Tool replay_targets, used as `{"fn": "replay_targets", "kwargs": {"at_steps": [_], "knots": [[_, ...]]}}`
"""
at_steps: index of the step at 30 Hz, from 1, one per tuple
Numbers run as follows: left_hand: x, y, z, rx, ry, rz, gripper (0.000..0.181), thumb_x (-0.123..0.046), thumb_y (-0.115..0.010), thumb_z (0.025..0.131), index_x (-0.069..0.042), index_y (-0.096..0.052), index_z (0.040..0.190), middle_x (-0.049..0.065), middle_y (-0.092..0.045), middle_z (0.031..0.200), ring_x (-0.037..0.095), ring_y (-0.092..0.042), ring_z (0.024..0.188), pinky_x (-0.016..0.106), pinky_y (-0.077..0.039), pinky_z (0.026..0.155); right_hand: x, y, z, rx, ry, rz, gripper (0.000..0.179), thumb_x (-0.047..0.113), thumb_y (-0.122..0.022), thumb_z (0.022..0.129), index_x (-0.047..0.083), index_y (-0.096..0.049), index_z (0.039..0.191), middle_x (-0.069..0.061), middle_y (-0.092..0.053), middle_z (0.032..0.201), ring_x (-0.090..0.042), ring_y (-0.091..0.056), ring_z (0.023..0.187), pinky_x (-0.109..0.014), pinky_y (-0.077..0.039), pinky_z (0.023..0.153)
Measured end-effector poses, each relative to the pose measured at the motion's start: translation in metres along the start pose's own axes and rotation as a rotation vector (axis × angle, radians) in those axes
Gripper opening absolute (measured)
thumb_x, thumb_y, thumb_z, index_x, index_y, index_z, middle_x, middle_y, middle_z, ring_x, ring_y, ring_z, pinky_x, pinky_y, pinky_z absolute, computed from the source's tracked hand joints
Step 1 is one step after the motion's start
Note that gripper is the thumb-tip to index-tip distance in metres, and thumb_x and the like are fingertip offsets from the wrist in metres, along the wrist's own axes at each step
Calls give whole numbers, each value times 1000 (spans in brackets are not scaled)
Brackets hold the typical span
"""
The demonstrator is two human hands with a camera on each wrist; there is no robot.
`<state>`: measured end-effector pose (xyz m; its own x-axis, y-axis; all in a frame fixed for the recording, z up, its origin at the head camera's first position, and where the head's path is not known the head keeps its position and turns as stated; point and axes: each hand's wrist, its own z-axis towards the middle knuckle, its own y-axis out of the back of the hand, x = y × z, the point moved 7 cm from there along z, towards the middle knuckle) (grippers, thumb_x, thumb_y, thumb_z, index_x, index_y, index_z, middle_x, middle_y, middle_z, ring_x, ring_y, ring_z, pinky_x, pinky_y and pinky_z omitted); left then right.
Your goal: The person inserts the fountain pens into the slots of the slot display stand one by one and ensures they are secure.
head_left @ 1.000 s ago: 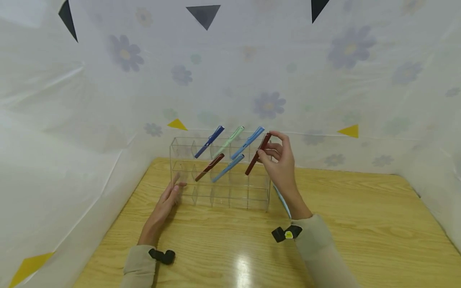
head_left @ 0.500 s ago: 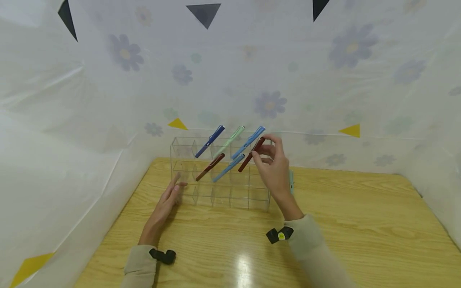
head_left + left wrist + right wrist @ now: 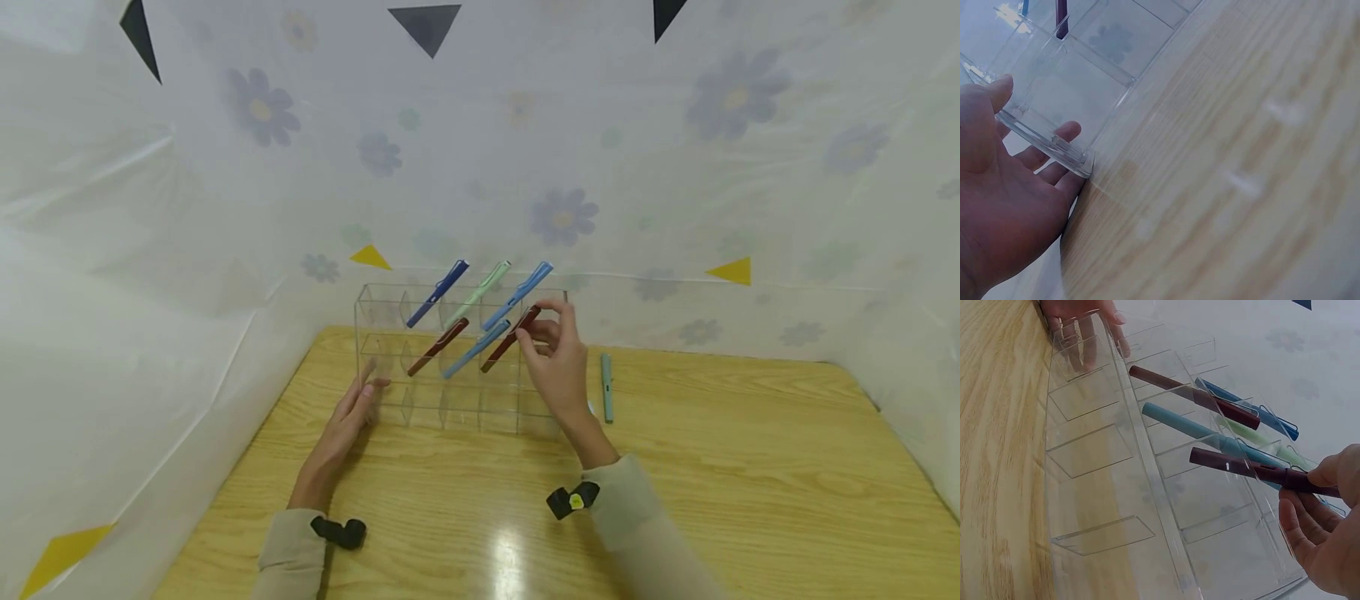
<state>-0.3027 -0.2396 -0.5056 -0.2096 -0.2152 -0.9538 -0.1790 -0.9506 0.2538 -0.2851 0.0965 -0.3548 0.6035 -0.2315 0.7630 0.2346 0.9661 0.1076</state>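
My right hand point(image 3: 558, 362) pinches a dark red pen point(image 3: 498, 354) between thumb and fingers near its cap end. The pen slants over the middle tier of a clear acrylic pen rack point(image 3: 423, 407), its lower end within a slot beside a light blue pen point(image 3: 476, 350). Another dark red pen point(image 3: 437, 347) leans left of that one. Behind them, on the top tier, lean a dark blue pen point(image 3: 438, 294), a pale green pen point(image 3: 486, 286) and a blue pen point(image 3: 525, 289). My left hand point(image 3: 1016, 194) holds the rack's left side wall, thumb on one face, fingers round the other.
A teal pen point(image 3: 607, 389) lies on the wooden table point(image 3: 712, 467) right of the rack, beside my right wrist. A small pale thing point(image 3: 591, 407) shows partly from behind that wrist. A flowered white sheet point(image 3: 480, 167) hangs behind the table.
My right hand has carried the dark red pen left and lowered it into the middle tier. The teal pen, partly hidden before, now shows fully. My left hand stays put.
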Motion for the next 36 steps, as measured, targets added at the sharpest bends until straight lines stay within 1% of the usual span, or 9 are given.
{"fn": "replay_targets", "kwargs": {"at_steps": [5,11,13,17,19,21,26,30,36], "knots": [[-1,-1,0,4,-3,10,54,-35,-28,115,-25,-14,167,19,-42,154,36,-31,143,40,-29,102,-20,-3,-1,4,-5,-18,44,-1,-70,97,-4,-49,136,-24,-73,101,-39,-73,89,-51,-58,72],[-1,-1,0,1,-4,11,55,-34,-28,115,-22,-12,167,21,-42,154,37,-26,149,54,-21,112,-25,-2,-2,16,-19,-43,42,6,-71,97,6,-52,134,-15,-75,99,-29,-74,88,-44,-59,73],[0,-1,0,-5,1,3,55,-35,-28,115,-22,-13,167,21,-43,154,36,-27,149,50,-21,113,-25,-3,-3,19,-23,-62,42,5,-71,97,7,-52,134,-15,-75,100,-27,-74,89,-40,-59,72],[-1,-1,1,-16,8,-9,56,-34,-30,115,-19,-14,167,23,-44,152,36,-31,145,32,-26,108,-25,-3,-3,21,-28,-105,42,1,-71,96,5,-52,133,-16,-73,102,-25,-74,90,-36,-59,72],[-1,-1,1,-21,9,-9,56,-34,-30,115,-19,-15,166,23,-45,152,35,-32,145,26,-27,106,-25,-3,-3,24,-35,-125,42,1,-71,95,4,-52,133,-17,-73,102,-25,-74,89,-35,-59,72],[-2,0,1,-24,2,-4,55,-33,-30,115,-19,-15,166,23,-46,151,35,-31,146,29,-25,109,-26,-4,-3,30,-44,-145,42,0,-71,95,4,-52,132,-17,-73,102,-25,-74,89,-35,-59,72],[-2,-1,1,-20,-3,10,55,-34,-30,115,-22,-15,166,21,-46,151,35,-29,147,48,-21,112,-27,-3,-2,39,-69,-182,42,1,-71,95,2,-51,132,-17,-73,102,-25,-74,89,-35,-59,73],[-1,-1,1,-19,0,11,55,-35,-29,115,-23,-15,166,20,-46,152,34,-29,147,51,-20,112,-27,-2,-2,33,-78,-208,42,2,-73,95,3,-52,131,-17,-73,100,-25,-74,88,-34,-60,74],[-2,0,1,-17,-20,-13,55,-32,-29,115,-17,-14,166,24,-45,151,39,-28,149,58,-15,117,-26,1,-2,30,-92,-230,39,2,-74,94,2,-52,127,-18,-73,98,-26,-75,86,-35,-60,72]]}}
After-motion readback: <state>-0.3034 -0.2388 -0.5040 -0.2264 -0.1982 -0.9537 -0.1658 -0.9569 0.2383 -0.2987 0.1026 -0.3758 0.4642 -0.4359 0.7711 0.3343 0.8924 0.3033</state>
